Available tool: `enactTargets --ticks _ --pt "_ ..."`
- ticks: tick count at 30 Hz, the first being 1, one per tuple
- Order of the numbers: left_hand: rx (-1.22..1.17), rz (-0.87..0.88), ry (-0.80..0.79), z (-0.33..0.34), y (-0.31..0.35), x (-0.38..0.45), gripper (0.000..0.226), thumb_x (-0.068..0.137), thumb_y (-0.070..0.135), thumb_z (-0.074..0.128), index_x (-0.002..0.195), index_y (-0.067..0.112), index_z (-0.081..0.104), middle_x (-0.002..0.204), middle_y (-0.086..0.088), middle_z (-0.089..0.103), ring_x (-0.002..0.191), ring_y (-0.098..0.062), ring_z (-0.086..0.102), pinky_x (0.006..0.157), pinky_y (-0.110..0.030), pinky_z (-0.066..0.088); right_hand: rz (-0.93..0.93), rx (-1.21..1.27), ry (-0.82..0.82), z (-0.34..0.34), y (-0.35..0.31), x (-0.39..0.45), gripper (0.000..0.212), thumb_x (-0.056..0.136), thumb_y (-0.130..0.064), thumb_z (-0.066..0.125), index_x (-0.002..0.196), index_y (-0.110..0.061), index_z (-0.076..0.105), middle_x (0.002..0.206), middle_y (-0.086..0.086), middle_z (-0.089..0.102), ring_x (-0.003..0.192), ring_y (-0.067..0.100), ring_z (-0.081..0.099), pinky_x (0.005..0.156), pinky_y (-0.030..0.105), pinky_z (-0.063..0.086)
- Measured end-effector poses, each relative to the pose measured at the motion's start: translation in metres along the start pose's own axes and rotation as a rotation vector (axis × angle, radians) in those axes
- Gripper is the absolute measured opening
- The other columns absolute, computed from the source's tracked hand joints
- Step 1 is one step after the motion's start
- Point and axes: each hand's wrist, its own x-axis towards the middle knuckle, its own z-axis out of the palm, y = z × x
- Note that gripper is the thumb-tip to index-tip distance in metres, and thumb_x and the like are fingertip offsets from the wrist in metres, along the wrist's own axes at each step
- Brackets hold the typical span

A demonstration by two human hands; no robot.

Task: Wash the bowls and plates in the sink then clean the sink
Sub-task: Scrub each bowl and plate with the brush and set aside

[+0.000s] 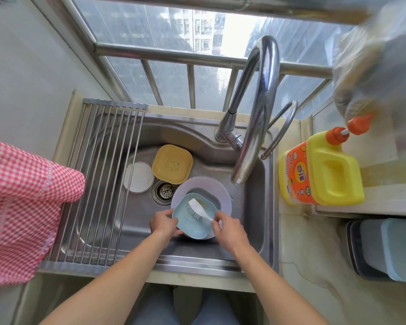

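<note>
— Steel sink (pixel 256 184) by the window; where's the dish?
— My left hand (pixel 162 222) grips the blue dish (pixel 192 225) over the plate (pixel 223 193); my right hand (pixel 227 227) pinches the brush (pixel 198 208). I'd scrub corners firmly, dish tilted.

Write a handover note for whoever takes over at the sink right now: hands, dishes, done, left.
Left hand grips the rim of the blue dish, tilted over the lilac plate.
Right hand holds the white brush, bristles on the blue dish.
Another blue dish sits on the lilac plate.
Yellow dish and white plate wait in the sink by the drain.
Drying rack holds no dishes; tap shows no water.
Done: nothing visibly finished.
Left: scrub every dish, rinse, rack, then clean the sink. Detergent bottle stands on the right.
</note>
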Motion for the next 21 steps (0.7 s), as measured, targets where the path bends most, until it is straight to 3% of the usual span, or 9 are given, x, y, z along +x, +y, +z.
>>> enactTargets --ticks 8,12,15,18,21 --pt "0.019 0.019 0.004 -0.005 -0.013 0.01 0.048 0.084 -0.016 0.055 0.122 0.009 0.071 0.105 -0.011 0.07 0.087 -0.032 0.073 0.063 -0.047 0.063 -0.086 -0.006 -0.257 -0.022 0.019 -0.007 0.016 0.095 -0.04 0.057 0.087 -0.026 0.057 0.069 -0.006 0.058 0.065 0.016 0.053 0.061 0.032 0.042" --pt "0.022 0.026 0.006 -0.006 -0.01 0.009 0.044 0.086 -0.014 0.056 0.12 0.01 0.071 0.106 -0.01 0.07 0.085 -0.032 0.073 0.063 -0.047 0.063 -0.016 -0.094 -0.095 -0.034 0.033 0.006 0.016 0.096 -0.038 0.055 0.09 -0.023 0.056 0.073 -0.001 0.062 0.073 0.026 0.061 0.067 0.037 0.05" --pt "0.03 0.03 0.004 -0.004 -0.006 0.006 0.043 0.085 -0.013 0.057 0.117 0.011 0.073 0.109 -0.009 0.07 0.084 -0.033 0.073 0.061 -0.046 0.063 0.003 -0.093 -0.004 -0.017 0.015 0.007 0.015 0.098 -0.039 0.05 0.094 -0.025 0.054 0.086 0.005 0.065 0.081 0.034 0.061 0.066 0.038 0.049" --pt "0.041 0.03 0.009 -0.005 -0.006 0.006 0.043 0.084 -0.013 0.057 0.114 0.012 0.074 0.11 -0.01 0.071 0.082 -0.032 0.073 0.06 -0.046 0.063 -0.02 -0.053 -0.031 0.003 -0.006 0.005 0.015 0.099 -0.04 0.048 0.096 -0.026 0.053 0.09 0.008 0.064 0.086 0.037 0.059 0.071 0.038 0.049" --pt "0.038 0.019 0.017 -0.007 -0.008 0.007 0.043 0.085 -0.014 0.057 0.116 0.011 0.073 0.11 -0.01 0.071 0.082 -0.031 0.073 0.06 -0.045 0.063 -0.078 -0.035 -0.145 0.004 -0.007 -0.002 0.015 0.099 -0.042 0.051 0.093 -0.029 0.053 0.086 0.004 0.066 0.08 0.029 0.061 0.072 0.039 0.052"
